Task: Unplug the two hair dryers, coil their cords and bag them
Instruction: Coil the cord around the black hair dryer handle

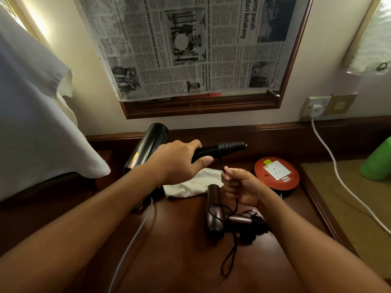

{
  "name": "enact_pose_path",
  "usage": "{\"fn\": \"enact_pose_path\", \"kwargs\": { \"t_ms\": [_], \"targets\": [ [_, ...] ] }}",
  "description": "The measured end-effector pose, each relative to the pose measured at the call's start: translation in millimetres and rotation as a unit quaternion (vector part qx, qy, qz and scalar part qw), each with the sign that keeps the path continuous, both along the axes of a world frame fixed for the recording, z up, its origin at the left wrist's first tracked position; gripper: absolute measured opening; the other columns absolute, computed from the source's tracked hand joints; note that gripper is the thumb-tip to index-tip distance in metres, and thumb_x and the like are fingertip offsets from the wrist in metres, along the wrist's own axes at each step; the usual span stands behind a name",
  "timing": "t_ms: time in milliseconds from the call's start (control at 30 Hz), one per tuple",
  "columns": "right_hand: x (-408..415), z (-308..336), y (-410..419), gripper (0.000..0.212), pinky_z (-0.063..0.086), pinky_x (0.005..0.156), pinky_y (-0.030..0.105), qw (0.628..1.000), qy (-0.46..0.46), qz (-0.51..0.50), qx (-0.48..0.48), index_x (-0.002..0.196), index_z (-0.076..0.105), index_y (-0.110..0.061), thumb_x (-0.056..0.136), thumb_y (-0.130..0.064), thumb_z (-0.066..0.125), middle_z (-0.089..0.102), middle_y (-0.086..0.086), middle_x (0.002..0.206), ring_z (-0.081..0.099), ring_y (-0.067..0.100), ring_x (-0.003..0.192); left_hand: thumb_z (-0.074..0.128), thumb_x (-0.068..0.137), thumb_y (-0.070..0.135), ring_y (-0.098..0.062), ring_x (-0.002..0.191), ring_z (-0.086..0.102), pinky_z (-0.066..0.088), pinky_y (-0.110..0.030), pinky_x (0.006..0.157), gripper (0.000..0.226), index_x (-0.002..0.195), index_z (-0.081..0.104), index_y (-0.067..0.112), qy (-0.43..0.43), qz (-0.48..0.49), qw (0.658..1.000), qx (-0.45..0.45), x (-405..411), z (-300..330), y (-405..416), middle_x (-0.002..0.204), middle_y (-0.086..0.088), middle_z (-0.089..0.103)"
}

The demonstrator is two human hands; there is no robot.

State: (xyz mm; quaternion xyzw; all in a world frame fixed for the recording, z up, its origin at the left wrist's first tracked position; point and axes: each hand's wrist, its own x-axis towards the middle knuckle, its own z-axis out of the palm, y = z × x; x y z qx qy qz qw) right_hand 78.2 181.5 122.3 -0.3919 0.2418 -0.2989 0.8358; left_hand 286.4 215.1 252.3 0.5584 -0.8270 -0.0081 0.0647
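My left hand grips the handle of a black hair dryer, held above the dark wooden desk with its barrel to the left and its ribbed cord guard to the right. My right hand is closed on that dryer's black cord, which drops from the guard and loops down over the desk. A brown hair dryer lies on the desk below my right hand, folded, with dark cord around it. A white cloth bag lies flat behind it.
A red round extension reel with a white socket sits at the right. Its white cable runs to a plug in the wall socket. A newspaper-covered mirror hangs ahead. White cloth hangs at left; something green sits far right.
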Motion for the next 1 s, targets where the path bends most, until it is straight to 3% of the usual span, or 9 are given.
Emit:
{"fn": "enact_pose_path", "kwargs": {
  "t_ms": [233, 367, 533, 600, 667, 733, 833, 900, 1000],
  "targets": [
    [0.1, 22.7, -15.0, 0.014, 0.019, 0.042, 0.019, 0.998, 0.036, -0.045, 0.005, 0.064, 0.061, -0.012, 0.077, -0.017, 0.059, 0.040, -0.004, 0.052, 0.028, 0.006, 0.042, 0.037, 0.090, 0.065, -0.009, 0.060, 0.057, 0.049, -0.032, 0.058, 0.038, 0.097, 0.047, 0.029, 0.021, -0.048, 0.998, 0.024, 2.9, -0.3, 5.9, 0.067, 0.007, 0.056],
    [-1.8, 36.2, -28.8, 0.037, 0.019, 0.046, 0.021, 0.993, 0.105, -0.054, -0.008, 0.066, 0.060, -0.014, 0.088, -0.001, 0.033, 0.041, -0.002, 0.053, 0.030, 0.008, 0.045, 0.045, 0.088, 0.063, -0.006, 0.059, 0.055, 0.048, -0.030, 0.057, 0.034, 0.096, 0.048, 0.031, 0.010, -0.053, 0.998, 0.036, 6.1, -1.2, 9.8, 0.066, 0.007, 0.056],
    [-5.5, 68.6, -50.2, 0.007, 0.041, 0.051, 0.025, 0.970, 0.205, 0.021, -0.130, 0.073, 0.061, -0.007, 0.080, -0.009, 0.061, 0.057, 0.007, 0.065, 0.053, 0.016, 0.053, 0.055, 0.083, 0.058, -0.010, 0.065, 0.056, 0.045, -0.027, 0.058, 0.033, 0.098, 0.047, 0.030, -0.049, -0.049, 0.997, 0.015, 3.0, -3.9, 14.8, 0.069, 0.010, 0.053],
    [-4.9, 83.1, -54.1, 0.011, 0.035, 0.045, 0.022, 0.951, 0.257, 0.043, -0.164, 0.072, 0.060, -0.007, 0.082, -0.010, 0.064, 0.052, 0.007, 0.061, 0.046, 0.012, 0.046, 0.054, 0.083, 0.058, -0.013, 0.068, 0.055, 0.044, -0.028, 0.060, 0.037, 0.105, 0.047, 0.029, -0.087, -0.041, 0.995, 0.006, 0.7, -5.8, 15.9, 0.072, 0.009, 0.052],
    [-1.8, 97.1, -53.8, 0.016, 0.024, 0.040, 0.019, 0.926, 0.312, 0.050, -0.206, 0.071, 0.058, -0.007, 0.086, -0.008, 0.063, 0.039, 0.006, 0.058, 0.032, 0.009, 0.042, 0.054, 0.084, 0.057, -0.015, 0.071, 0.056, 0.046, -0.030, 0.062, 0.039, 0.110, 0.047, 0.028, -0.110, -0.036, 0.993, 0.005, -1.9, -8.6, 16.4, 0.078, 0.007, 0.056],
    [3.4, 109.2, -51.1, 0.018, 0.023, 0.038, 0.018, 0.895, 0.364, 0.042, -0.254, 0.071, 0.059, -0.007, 0.088, -0.008, 0.063, 0.037, 0.006, 0.058, 0.029, 0.011, 0.043, 0.054, 0.086, 0.056, -0.018, 0.076, 0.059, 0.048, -0.032, 0.064, 0.039, 0.112, 0.048, 0.028, -0.118, -0.031, 0.993, 0.012, -4.3, -12.3, 16.4, 0.086, 0.003, 0.060],
    [9.7, 123.1, -40.5, 0.015, 0.029, 0.038, 0.020, 0.843, 0.426, 0.023, -0.326, 0.074, 0.063, -0.006, 0.088, -0.012, 0.065, 0.043, 0.003, 0.053, 0.035, 0.011, 0.042, 0.054, 0.087, 0.051, -0.019, 0.080, 0.061, 0.053, -0.035, 0.068, 0.039, 0.117, 0.049, 0.026, -0.114, -0.022, 0.993, 0.018, -5.8, -20.5, 16.5, 0.091, 0.001, 0.064],
    [12.5, 129.5, -32.0, 0.015, 0.035, 0.043, 0.016, 0.792, 0.471, 0.015, -0.388, 0.078, 0.067, -0.006, 0.088, -0.017, 0.066, 0.053, -0.010, 0.049, 0.045, 0.004, 0.043, 0.053, 0.087, 0.050, -0.021, 0.082, 0.063, 0.052, -0.034, 0.068, 0.042, 0.120, 0.050, 0.025, -0.113, -0.014, 0.993, 0.022, -7.2, -27.2, 16.1, 0.093, -0.001, 0.065],
    [18.5, 131.8, -21.4, 0.016, 0.039, 0.058, 0.016, 0.715, 0.517, 0.007, -0.470, 0.076, 0.068, -0.012, 0.088, -0.022, 0.067, 0.061, -0.010, 0.068, 0.056, 0.003, 0.065, 0.054, 0.086, 0.049, -0.023, 0.086, 0.063, 0.046, -0.032, 0.064, 0.041, 0.120, 0.052, 0.025, -0.101, 0.013, 0.994, 0.039, -9.8, -38.1, 14.6, 0.096, -0.001, 0.065]
  ]
}}
